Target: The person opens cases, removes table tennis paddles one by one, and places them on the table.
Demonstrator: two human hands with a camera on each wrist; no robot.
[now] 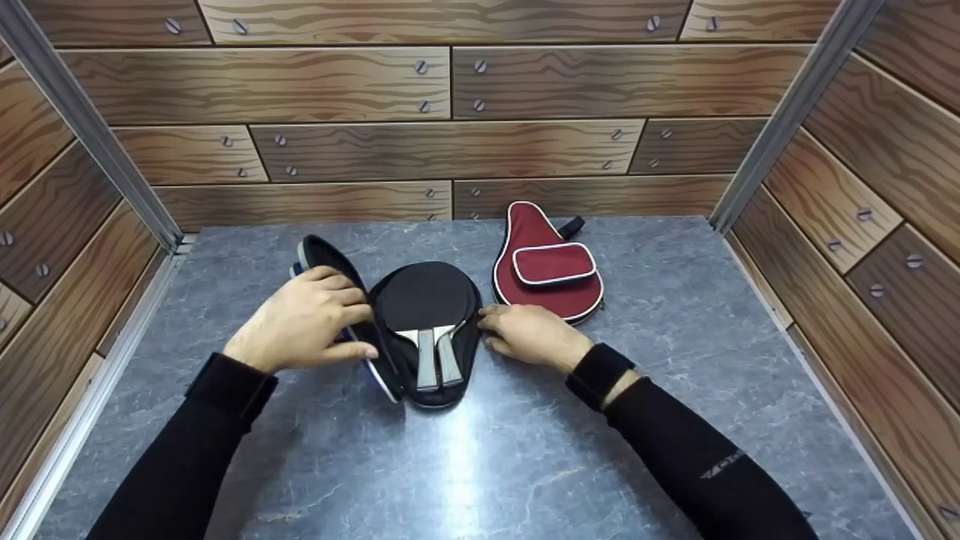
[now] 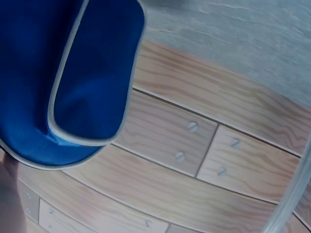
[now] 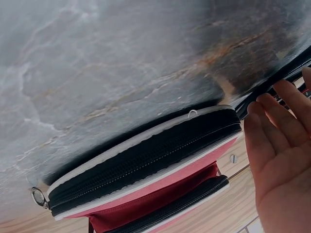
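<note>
A blue table tennis bat case (image 2: 92, 77) with white piping lies opened like a book on the table. Its lid (image 1: 346, 274) stands tilted up at the left, and my left hand (image 1: 311, 319) grips it. Inside the black-lined half (image 1: 469, 352) are two bats (image 1: 421, 296), one over the other, black rubber up and pale handles toward me. My right hand (image 1: 532, 334) touches the right rim of this half with its fingertips; in the right wrist view the fingers (image 3: 286, 121) look fairly straight. The left fingertips' hold is partly hidden.
A red bat case (image 1: 544, 259) with white piping and a front pocket lies just beyond my right hand. Its black zip (image 3: 146, 165) faces me. Wood-patterned walls (image 1: 450, 90) enclose the grey marbled table (image 1: 570, 457) at the back and sides.
</note>
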